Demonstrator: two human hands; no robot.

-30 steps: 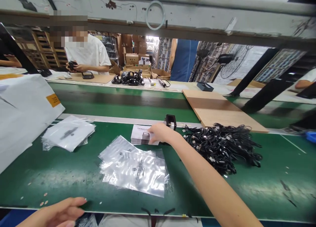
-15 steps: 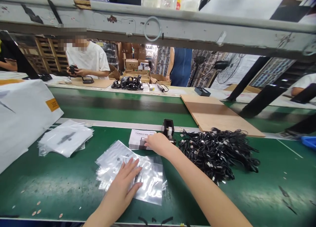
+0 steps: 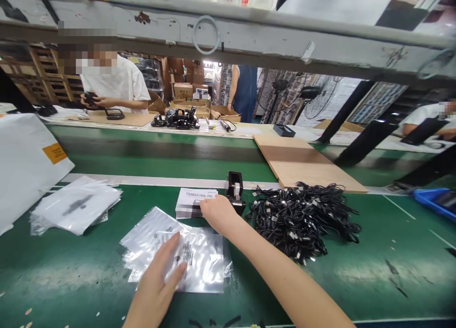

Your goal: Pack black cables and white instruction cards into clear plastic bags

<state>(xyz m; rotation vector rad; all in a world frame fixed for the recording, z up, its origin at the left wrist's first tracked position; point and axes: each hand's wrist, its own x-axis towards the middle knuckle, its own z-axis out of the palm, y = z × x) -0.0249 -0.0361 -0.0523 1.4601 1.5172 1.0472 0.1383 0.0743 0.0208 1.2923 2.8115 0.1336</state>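
My left hand (image 3: 158,275) is over the left part of a loose pile of clear plastic bags (image 3: 204,264) printed with small black text. Its thumb is spread from the fingers, and nothing is in it. My right hand (image 3: 219,214) is at the right edge of a stack of white booklets (image 3: 187,204) titled "THUNDER TRAIL PRO", fingers closed in a pinch on a booklet there; the fingertips are partly hidden. Just behind that hand stands a black tape dispenser (image 3: 234,183). To its right lies a heap of black cables (image 3: 302,221) with metal plugs.
More bags (image 3: 76,202) lie to the left, near a big white sack (image 3: 28,168). A wooden board (image 3: 306,161) bridges the green belt. Blue bin (image 3: 432,202) at right. A shelf beam (image 3: 256,38) crosses overhead. Across the belt a co-worker (image 3: 110,88) handles a black item.
The view has shifted slightly right. My left hand has drawn back toward me from the bags' middle, its fingers less spread. My right hand stays at the booklets, its fingers more curled.
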